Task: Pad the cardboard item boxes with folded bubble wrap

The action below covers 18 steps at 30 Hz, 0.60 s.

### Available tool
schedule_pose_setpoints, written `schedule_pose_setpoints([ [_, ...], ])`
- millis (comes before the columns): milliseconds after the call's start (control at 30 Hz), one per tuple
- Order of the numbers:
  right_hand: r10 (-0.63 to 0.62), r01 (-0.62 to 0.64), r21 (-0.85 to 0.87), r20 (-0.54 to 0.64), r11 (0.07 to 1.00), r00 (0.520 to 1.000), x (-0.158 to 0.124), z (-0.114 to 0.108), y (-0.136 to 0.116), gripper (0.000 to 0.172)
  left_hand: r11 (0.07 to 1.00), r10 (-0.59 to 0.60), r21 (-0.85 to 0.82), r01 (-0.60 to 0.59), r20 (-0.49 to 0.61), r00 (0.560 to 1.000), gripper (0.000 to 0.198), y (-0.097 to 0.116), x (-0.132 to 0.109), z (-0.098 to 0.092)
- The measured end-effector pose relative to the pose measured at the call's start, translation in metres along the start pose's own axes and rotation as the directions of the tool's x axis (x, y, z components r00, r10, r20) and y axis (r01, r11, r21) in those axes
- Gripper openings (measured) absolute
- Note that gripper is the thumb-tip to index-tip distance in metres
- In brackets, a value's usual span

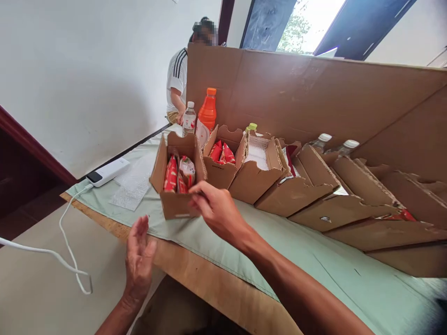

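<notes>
A small open-topped cardboard box (179,207) stands at the left end of a row of similar boxes. Two red snack packets (171,176) stand upright inside it. My right hand (214,204) is at the box's front right corner, its fingers curled and closed around the top edge of the front wall; the fingertips are slightly blurred. Nearer to me and left of the box, my left hand (138,256) is held up over the table edge, palm turned inward, fingers stretched out. It holds nothing and does not touch the box.
More cardboard boxes (256,184) run rightward, one with red packets (222,152). Behind are an orange bottle (208,111), a clear bottle (189,118) and a tall cardboard panel (296,93). Bubble wrap (130,193) and a cabled power bank (108,171) lie left. A person (177,79) sits beyond.
</notes>
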State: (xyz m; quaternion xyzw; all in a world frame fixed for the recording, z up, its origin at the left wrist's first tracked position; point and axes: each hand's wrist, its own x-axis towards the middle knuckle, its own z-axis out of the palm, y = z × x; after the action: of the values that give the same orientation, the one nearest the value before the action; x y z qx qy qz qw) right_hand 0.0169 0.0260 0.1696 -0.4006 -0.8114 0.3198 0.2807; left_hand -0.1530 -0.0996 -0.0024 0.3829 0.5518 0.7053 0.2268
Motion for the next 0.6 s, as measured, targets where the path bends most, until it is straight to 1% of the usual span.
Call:
schedule_pose_setpoints([
  [67, 0.009, -0.008, 0.148, -0.010, 0.989, 1.000, -0.044, -0.022, 0.008, 0.019, 0.997, -0.002, -0.080, 0.000, -0.027, 1.000, 0.062, 0.007, 0.005, -0.004],
  [100, 0.037, -0.031, 0.184, -0.028, 0.982, 0.999, -0.063, -0.036, 0.014, 0.019, 0.995, 0.001, -0.096, -0.003, -0.022, 1.000, 0.062, 0.012, 0.007, -0.005],
  [167, 0.115, -0.096, 0.184, -0.099, 0.978, 0.988, -0.096, -0.065, 0.027, 0.017, 0.994, -0.017, -0.111, 0.017, 0.006, 1.000, 0.062, 0.022, 0.007, -0.003],
  [233, 0.192, -0.164, 0.138, -0.218, 0.977, 0.957, -0.126, -0.091, 0.043, 0.016, 0.994, -0.056, -0.090, 0.061, 0.055, 0.997, 0.059, 0.032, 0.000, 0.004],
  [267, 0.225, -0.195, 0.131, -0.285, 0.972, 0.932, -0.141, -0.101, 0.051, 0.021, 0.994, -0.083, -0.056, 0.089, 0.097, 0.992, 0.058, 0.035, -0.006, 0.008],
  [300, 0.254, -0.217, 0.142, -0.345, 0.966, 0.903, -0.157, -0.108, 0.060, 0.032, 0.994, -0.109, -0.015, 0.113, 0.142, 0.984, 0.058, 0.038, -0.012, 0.012],
  [333, 0.282, -0.234, 0.167, -0.380, 0.958, 0.881, -0.173, -0.113, 0.067, 0.045, 0.991, -0.135, 0.028, 0.132, 0.189, 0.973, 0.059, 0.040, -0.018, 0.014],
  [367, 0.308, -0.247, 0.200, -0.381, 0.948, 0.872, -0.189, -0.113, 0.074, 0.058, 0.987, -0.160, 0.068, 0.148, 0.233, 0.959, 0.061, 0.041, -0.023, 0.015],
  [400, 0.331, -0.262, 0.231, -0.351, 0.937, 0.876, -0.204, -0.110, 0.080, 0.068, 0.982, -0.184, 0.099, 0.163, 0.268, 0.946, 0.062, 0.041, -0.027, 0.015],
  [433, 0.346, -0.278, 0.247, -0.296, 0.928, 0.890, -0.217, -0.104, 0.084, 0.075, 0.977, -0.203, 0.120, 0.175, 0.291, 0.935, 0.062, 0.042, -0.029, 0.014],
  [467, 0.355, -0.298, 0.246, -0.231, 0.922, 0.906, -0.227, -0.094, 0.087, 0.078, 0.974, -0.214, 0.133, 0.182, 0.301, 0.929, 0.062, 0.042, -0.030, 0.013],
  [500, 0.353, -0.311, 0.229, -0.172, 0.922, 0.920, -0.232, -0.081, 0.089, 0.078, 0.972, -0.222, 0.145, 0.184, 0.311, 0.924, 0.063, 0.043, -0.029, 0.012],
  [533, 0.338, -0.309, 0.199, -0.139, 0.930, 0.931, -0.234, -0.067, 0.090, 0.076, 0.972, -0.223, 0.151, 0.183, 0.318, 0.921, 0.064, 0.044, -0.029, 0.012],
  [567, 0.314, -0.291, 0.162, -0.140, 0.943, 0.939, -0.232, -0.053, 0.089, 0.071, 0.973, -0.216, 0.149, 0.175, 0.322, 0.922, 0.065, 0.046, -0.028, 0.014],
  [600, 0.281, -0.263, 0.119, -0.171, 0.957, 0.944, -0.228, -0.040, 0.089, 0.065, 0.975, -0.206, 0.146, 0.165, 0.330, 0.921, 0.066, 0.049, -0.027, 0.017],
])
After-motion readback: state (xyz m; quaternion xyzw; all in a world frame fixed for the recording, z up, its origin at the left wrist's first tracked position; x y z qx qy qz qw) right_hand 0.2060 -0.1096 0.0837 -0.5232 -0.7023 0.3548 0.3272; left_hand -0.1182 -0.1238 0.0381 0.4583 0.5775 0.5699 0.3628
